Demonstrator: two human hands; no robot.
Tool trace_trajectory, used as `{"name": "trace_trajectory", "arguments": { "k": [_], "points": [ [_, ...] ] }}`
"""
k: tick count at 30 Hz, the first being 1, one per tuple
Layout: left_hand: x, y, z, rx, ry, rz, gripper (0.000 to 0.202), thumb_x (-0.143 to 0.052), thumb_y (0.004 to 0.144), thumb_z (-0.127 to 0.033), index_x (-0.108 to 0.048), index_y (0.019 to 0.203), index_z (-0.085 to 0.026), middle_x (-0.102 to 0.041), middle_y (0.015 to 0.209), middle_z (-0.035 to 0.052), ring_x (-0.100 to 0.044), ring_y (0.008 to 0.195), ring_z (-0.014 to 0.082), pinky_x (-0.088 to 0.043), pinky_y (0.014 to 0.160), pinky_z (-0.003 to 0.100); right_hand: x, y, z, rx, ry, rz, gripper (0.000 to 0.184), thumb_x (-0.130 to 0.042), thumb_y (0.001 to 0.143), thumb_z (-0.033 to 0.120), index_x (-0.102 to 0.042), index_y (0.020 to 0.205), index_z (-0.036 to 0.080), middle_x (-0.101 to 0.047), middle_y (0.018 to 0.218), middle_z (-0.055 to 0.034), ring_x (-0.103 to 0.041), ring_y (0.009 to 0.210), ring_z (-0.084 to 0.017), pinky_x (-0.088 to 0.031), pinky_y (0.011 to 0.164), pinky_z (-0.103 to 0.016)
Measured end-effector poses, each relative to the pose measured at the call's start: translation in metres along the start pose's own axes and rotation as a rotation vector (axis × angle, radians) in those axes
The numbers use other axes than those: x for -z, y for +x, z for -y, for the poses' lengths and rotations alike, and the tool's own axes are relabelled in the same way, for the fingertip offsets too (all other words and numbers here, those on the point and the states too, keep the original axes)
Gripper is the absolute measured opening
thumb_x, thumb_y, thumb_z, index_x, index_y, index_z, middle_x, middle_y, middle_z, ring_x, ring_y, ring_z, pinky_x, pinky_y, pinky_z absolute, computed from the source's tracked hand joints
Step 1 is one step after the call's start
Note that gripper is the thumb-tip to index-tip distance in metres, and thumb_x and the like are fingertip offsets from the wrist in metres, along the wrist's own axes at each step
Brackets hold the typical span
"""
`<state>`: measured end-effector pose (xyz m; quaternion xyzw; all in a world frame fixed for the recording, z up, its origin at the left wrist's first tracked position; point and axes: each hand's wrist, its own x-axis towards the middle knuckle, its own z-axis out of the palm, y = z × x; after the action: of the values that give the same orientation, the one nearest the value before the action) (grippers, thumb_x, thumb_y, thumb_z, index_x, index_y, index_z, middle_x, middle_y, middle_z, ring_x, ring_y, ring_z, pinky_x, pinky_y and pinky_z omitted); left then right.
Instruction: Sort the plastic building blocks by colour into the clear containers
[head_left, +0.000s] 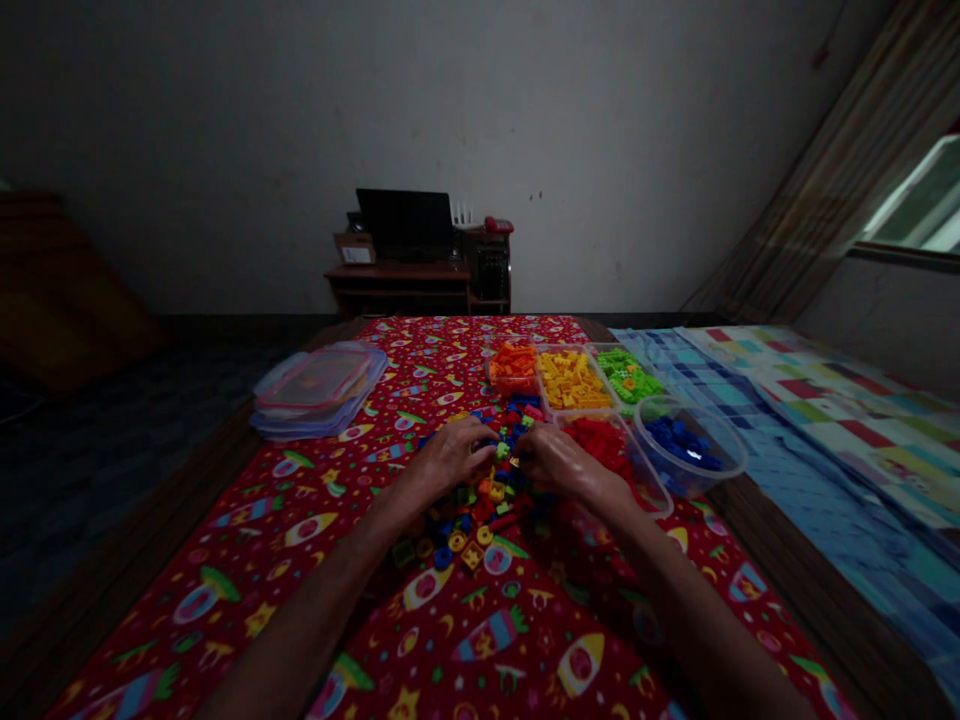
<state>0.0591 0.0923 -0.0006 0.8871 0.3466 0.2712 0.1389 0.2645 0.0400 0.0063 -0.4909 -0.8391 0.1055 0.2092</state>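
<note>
A heap of mixed toy building blocks in several colours lies on the red patterned cloth in front of me. Over its left side, my left hand curls its fingers and thumb together. A small light-green block shows at its fingertips; whether it is gripped is unclear. Close by, my right hand is closed with fingertips pointing down at the blocks, and what they pinch is mostly hidden. Under and beside the right wrist sits a clear container of red blocks, partly covered by the hand.
Behind stand clear containers of orange blocks, yellow blocks and green blocks. A round tub at right holds blue blocks. Stacked lids lie at left. A bed adjoins the table's right side.
</note>
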Motion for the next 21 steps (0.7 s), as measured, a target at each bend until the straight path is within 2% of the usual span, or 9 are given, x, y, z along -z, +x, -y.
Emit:
{"name": "trace_trajectory", "arguments": {
  "k": [3, 6, 13, 17, 21],
  "points": [
    [0.005, 0.000, -0.005, 0.055, -0.020, -0.001, 0.018, -0.057, 0.081, -0.026, -0.071, 0.089, -0.019, -0.071, 0.090, 0.0051, -0.065, 0.084, 0.0186, -0.049, 0.081, 0.028, -0.025, -0.013, -0.001, 0.179, -0.021, -0.099, 0.017, -0.049, 0.078, 0.004, -0.056, 0.088, 0.016, -0.056, 0.090, -0.0070, -0.051, 0.089, -0.018, -0.044, 0.083, -0.032],
    [0.008, 0.000, -0.009, 0.144, -0.093, -0.005, 0.018, -0.059, 0.077, -0.028, -0.071, 0.088, -0.021, -0.073, 0.091, 0.0026, -0.066, 0.085, 0.0189, -0.050, 0.082, 0.028, -0.038, -0.020, -0.001, 0.267, -0.025, -0.115, 0.021, -0.045, 0.079, 0.001, -0.051, 0.091, 0.017, -0.054, 0.090, -0.0056, -0.049, 0.090, -0.018, -0.044, 0.084, -0.032],
    [0.001, -0.001, -0.002, 0.379, -0.448, 0.031, 0.032, -0.061, 0.068, -0.026, -0.066, 0.098, -0.019, -0.072, 0.078, 0.0014, -0.067, 0.071, 0.0185, -0.053, 0.063, 0.027, -0.027, -0.019, -0.004, 0.257, -0.038, -0.084, 0.021, -0.040, 0.081, 0.000, -0.048, 0.090, 0.018, -0.051, 0.085, -0.0040, -0.046, 0.080, -0.016, -0.045, 0.076, -0.029],
    [0.001, -0.003, 0.002, 0.383, -0.461, 0.029, 0.029, -0.062, 0.066, -0.027, -0.067, 0.093, -0.019, -0.071, 0.077, 0.0013, -0.067, 0.071, 0.0181, -0.053, 0.062, 0.026, -0.030, -0.020, -0.004, 0.249, -0.018, -0.073, 0.020, -0.043, 0.082, 0.004, -0.050, 0.096, 0.016, -0.053, 0.091, -0.0062, -0.048, 0.087, -0.017, -0.046, 0.082, -0.031],
    [0.006, -0.007, -0.001, 0.359, -0.435, 0.043, 0.023, -0.062, 0.067, -0.032, -0.067, 0.086, -0.019, -0.070, 0.073, 0.0005, -0.066, 0.067, 0.0174, -0.051, 0.057, 0.025, -0.032, -0.021, -0.003, 0.227, -0.004, -0.074, 0.022, -0.041, 0.081, 0.002, -0.054, 0.094, 0.014, -0.055, 0.091, -0.0077, -0.050, 0.088, -0.017, -0.045, 0.083, -0.032]
  ]
}}
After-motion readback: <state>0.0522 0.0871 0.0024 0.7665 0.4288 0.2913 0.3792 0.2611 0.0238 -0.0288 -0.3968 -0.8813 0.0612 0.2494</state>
